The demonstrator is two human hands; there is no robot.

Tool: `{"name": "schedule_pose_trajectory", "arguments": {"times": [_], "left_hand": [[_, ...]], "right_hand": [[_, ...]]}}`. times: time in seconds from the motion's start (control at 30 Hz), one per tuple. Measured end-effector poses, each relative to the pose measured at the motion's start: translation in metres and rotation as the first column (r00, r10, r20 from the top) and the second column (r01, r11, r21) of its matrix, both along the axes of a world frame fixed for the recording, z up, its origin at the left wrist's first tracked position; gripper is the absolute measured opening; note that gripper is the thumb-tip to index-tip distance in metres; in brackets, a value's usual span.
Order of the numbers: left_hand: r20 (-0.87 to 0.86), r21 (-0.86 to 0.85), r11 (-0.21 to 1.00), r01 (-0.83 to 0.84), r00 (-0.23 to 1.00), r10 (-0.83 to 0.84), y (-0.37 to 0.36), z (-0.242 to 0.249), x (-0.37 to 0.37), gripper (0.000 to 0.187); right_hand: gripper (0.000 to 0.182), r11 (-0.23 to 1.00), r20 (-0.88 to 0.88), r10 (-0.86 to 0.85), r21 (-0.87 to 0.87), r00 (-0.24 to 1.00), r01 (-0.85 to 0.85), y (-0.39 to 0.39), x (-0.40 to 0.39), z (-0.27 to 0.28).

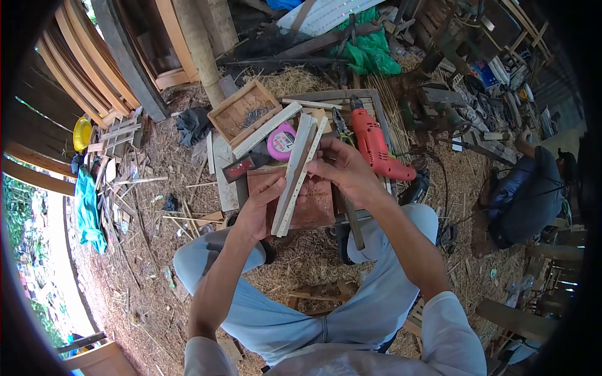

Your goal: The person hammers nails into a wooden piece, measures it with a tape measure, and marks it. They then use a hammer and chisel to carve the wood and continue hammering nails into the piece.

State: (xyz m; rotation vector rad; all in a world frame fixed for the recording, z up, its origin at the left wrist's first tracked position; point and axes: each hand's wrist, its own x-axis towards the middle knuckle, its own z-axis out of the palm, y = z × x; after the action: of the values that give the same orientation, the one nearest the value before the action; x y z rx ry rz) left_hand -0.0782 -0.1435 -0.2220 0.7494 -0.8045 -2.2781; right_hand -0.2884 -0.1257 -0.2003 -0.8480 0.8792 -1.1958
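Note:
Between both hands, over the low bench, is a small bundle of narrow wooden strips, tilted lengthwise; one pale strip has a row of small dark holes. My left hand is closed on the lower left side of the bundle. On its right side, higher up, the fingers of my right hand pinch it. Beneath them lies a reddish-brown board. A pink tape measure is just behind the strips. Another pale holed strip rests against a wooden box containing nails.
A red power drill lies at the bench's right, beside pliers. Wood shavings and offcuts cover the ground. Another person crouches at the right. Wooden frames lean at the upper left; a green plastic sheet is behind.

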Motion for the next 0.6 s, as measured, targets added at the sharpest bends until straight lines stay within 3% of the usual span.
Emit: {"name": "schedule_pose_trajectory", "arguments": {"times": [0.6], "left_hand": [[-0.068, 0.028, 0.999, 0.033, 0.997, -0.031, -0.0006, 0.0027, 0.0003, 0.052]], "right_hand": [[0.043, 1.0, -0.027, -0.012, 0.003, 1.0, 0.012, 0.0004, -0.0001, 0.0042]]}}
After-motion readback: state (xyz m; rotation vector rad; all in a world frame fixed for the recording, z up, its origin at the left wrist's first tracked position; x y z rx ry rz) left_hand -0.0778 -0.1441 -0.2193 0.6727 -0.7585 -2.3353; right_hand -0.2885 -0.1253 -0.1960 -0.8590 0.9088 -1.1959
